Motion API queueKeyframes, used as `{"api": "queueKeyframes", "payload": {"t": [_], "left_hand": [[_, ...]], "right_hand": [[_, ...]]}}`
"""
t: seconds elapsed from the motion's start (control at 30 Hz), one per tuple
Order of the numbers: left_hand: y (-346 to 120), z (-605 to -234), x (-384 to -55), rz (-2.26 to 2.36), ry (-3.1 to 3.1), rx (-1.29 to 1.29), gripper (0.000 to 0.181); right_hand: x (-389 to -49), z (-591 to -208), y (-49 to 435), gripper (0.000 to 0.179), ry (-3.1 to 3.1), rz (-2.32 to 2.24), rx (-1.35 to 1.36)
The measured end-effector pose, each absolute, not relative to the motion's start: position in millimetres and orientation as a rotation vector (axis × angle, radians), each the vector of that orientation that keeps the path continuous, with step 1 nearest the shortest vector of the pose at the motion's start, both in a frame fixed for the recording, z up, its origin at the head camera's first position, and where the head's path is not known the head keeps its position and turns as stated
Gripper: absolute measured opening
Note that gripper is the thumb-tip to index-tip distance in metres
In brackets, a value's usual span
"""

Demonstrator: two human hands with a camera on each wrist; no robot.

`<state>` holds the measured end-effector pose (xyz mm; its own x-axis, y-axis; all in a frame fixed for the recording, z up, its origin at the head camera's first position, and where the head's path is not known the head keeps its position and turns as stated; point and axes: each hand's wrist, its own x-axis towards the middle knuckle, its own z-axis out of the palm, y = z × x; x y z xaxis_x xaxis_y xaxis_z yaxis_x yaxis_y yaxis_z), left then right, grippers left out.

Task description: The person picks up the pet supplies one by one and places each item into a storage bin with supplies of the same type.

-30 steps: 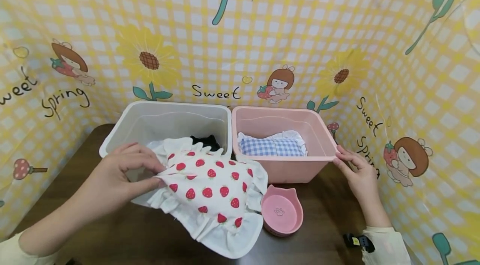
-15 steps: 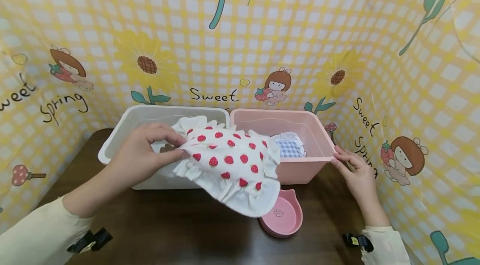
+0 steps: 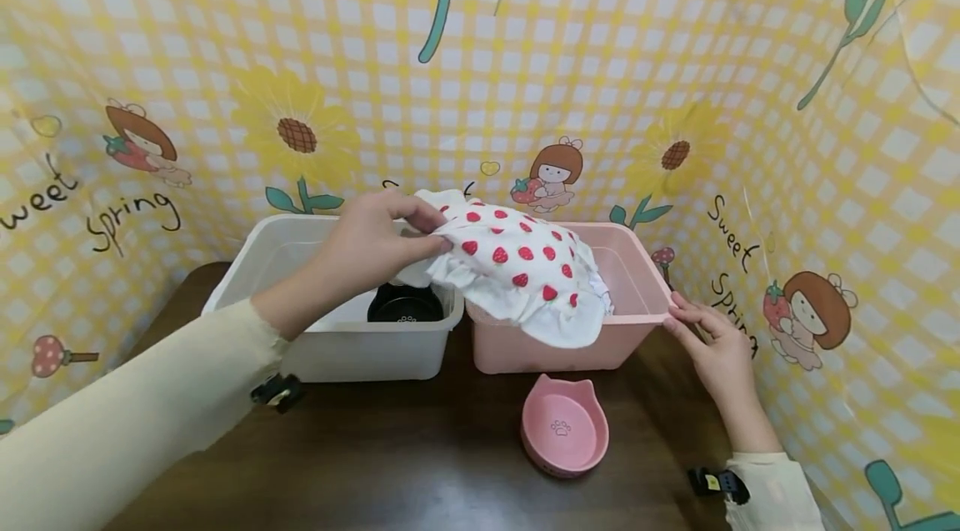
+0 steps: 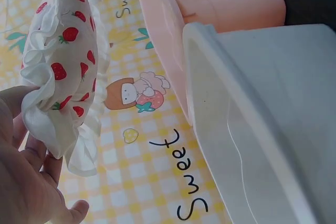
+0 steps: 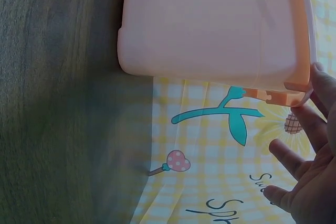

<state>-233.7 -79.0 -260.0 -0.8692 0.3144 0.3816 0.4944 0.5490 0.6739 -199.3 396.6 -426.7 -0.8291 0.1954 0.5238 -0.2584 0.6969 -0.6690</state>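
In the head view, a small white ruffled pillow printed with strawberries hangs over the near rim and left part of the pink bin. My left hand pinches its left corner between thumb and fingers. The left wrist view shows the same pillow held by its frilled edge, above the level of the bins. My right hand grips the pink bin's front right corner, thumb and forefinger on the rim, also seen in the right wrist view. The pillow hides most of the pink bin's inside.
A whitish-grey bin stands directly left of the pink one, with a black cat-eared bowl inside. On the dark wooden table in front sits a pink cat-eared bowl. A yellow checked cloth surrounds the back and sides.
My left hand has carried the strawberry pillow from over the grey bin up and rightward to the pink bin, covering the blue checked pillow there. The right hand stays on the rim.
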Motion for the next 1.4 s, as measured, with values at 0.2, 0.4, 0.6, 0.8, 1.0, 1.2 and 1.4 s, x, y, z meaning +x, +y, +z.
{"api": "queueKeyframes", "payload": {"t": [0.2,0.4,0.6,0.8,1.0,1.2,1.4], "left_hand": [[-53,-258,-262,-1.226,-2.567,-0.693,0.012],[-22,-267,-284,-1.336,-2.578,-0.749,0.012],[0,-279,-300,-1.175,-2.547,-0.782,0.013],[16,-290,-312,-1.083,-2.575,-0.754,0.015],[27,-307,-318,-1.097,-2.618,-0.657,0.014],[40,-326,-319,-1.112,-2.621,-0.562,0.015],[49,-335,-321,-1.138,-2.635,-0.472,0.018]], "right_hand": [[-205,-424,392,0.024,-2.331,1.059,0.061],[-197,-430,394,0.023,-2.297,1.053,0.024],[-193,-430,398,0.024,-2.275,1.042,0.039],[-197,-426,398,0.022,-2.270,1.025,0.029],[-197,-426,396,0.023,-2.294,1.021,0.043],[-198,-428,396,0.022,-2.297,0.996,0.052],[-199,-430,396,0.022,-2.290,1.008,0.055]]}}
